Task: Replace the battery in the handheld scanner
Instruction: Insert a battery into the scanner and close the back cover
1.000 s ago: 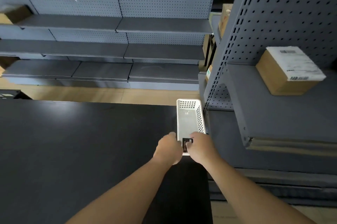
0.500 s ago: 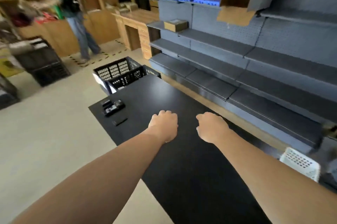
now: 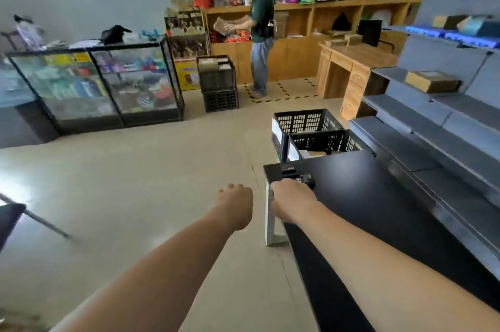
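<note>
Hands reach forward from two bare forearms. The left hand [image 3: 236,202] hangs over the beige floor [image 3: 135,183], its fingers curled into a loose fist with nothing seen in it. The right hand [image 3: 292,200] is at the near corner of the black rectangular table [image 3: 378,210], against a dark handheld scanner [image 3: 307,179] lying there; whether its fingers grip it cannot be told. A small dark block [image 3: 287,168] lies just beyond on the table. Black plastic lattice crates [image 3: 311,131] stand past the table's far end.

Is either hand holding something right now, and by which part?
Cannot be told. The left hand is a closed fist over the floor; the right hand reaches the black handheld scanner, its fingers hidden.
</note>
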Tool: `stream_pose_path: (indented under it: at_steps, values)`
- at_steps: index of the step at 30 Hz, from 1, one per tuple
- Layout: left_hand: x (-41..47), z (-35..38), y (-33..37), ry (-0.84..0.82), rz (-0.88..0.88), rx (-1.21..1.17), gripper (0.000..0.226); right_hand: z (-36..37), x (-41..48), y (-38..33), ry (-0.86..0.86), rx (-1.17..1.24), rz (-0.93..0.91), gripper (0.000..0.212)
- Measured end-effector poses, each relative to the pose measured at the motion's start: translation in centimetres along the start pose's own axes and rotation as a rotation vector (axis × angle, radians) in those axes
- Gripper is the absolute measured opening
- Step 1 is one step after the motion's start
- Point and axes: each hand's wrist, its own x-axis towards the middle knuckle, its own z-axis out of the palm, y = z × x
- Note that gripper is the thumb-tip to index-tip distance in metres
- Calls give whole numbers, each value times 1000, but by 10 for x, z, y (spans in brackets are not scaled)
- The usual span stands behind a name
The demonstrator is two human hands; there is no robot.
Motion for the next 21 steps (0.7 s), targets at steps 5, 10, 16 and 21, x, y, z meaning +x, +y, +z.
stream_pose_path:
  at_steps: [5, 10, 16, 21]
  values:
    - [55, -1, -74, 9, -62, -32, 24, -13, 82, -54, -13, -15, -59, 24]
    - [104, -5, -119, -7, -78, -36, 25, -13, 151, -76, -31, -12, -75, 27]
    - [169, -4, -156, -40, -116, -45, 23, -19, 234, -83, -70, -22, -88, 24]
    - [255, -16, -181, -57, -146, -56, 25, -35, 323, -72, -48, -31, -113, 26]
